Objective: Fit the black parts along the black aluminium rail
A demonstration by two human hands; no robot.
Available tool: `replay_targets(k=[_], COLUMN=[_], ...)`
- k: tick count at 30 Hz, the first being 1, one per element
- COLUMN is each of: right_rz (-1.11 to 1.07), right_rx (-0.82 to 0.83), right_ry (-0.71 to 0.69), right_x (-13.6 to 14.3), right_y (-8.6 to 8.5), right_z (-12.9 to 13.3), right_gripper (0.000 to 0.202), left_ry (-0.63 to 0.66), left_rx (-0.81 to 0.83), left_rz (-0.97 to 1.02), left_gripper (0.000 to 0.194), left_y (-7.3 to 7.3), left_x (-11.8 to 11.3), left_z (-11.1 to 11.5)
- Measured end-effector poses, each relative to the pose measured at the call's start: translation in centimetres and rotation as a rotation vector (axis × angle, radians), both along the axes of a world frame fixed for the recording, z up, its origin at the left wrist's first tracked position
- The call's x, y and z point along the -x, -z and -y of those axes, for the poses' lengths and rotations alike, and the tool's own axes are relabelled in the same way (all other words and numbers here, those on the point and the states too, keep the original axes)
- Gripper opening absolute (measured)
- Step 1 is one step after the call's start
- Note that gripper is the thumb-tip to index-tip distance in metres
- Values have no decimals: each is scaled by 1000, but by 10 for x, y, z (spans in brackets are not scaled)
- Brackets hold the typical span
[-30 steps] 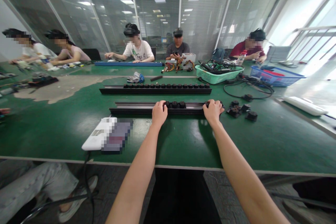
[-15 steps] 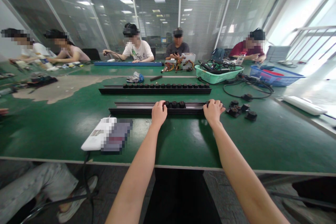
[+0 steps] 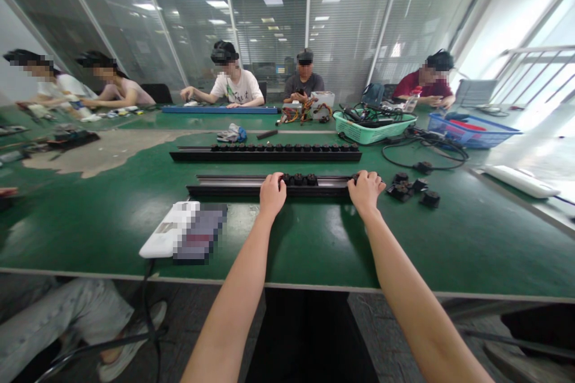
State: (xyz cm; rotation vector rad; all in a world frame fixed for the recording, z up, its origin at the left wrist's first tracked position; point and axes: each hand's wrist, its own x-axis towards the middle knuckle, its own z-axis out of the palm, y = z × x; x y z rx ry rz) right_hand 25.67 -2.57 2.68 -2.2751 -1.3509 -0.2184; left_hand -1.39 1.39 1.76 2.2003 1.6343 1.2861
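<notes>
A long black metal channel lies across the green table in front of me, with several small black blocks seated inside it near its middle. My left hand is closed over the channel, fingertips against the leftmost visible block. At the right end, my right hand curls over the channel and a black block there, mostly hidden by my fingers. Farther back lies a second black channel, with a long row of similar blocks. Several loose black blocks sit just right of my right hand.
A white power strip and a dark flat item lie at front left. Beyond are gloves, a green basket of cables, a blue basket and a black cable. Several people sit around the table.
My hands and the channel stay practically in place. Across the table, a person's raised hand has come down slightly and to the right.
</notes>
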Motion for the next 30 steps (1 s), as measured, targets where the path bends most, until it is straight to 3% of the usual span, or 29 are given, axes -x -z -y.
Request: replay_targets(k=[30], right_rz=[-50], right_rx=[-55], right_ry=[90], right_x=[-12], right_y=[6], right_z=[-1], right_gripper=[38], left_ry=[8], left_rx=[8], left_rz=[6], left_gripper=[27], left_y=[0], left_x=[0], left_z=[1])
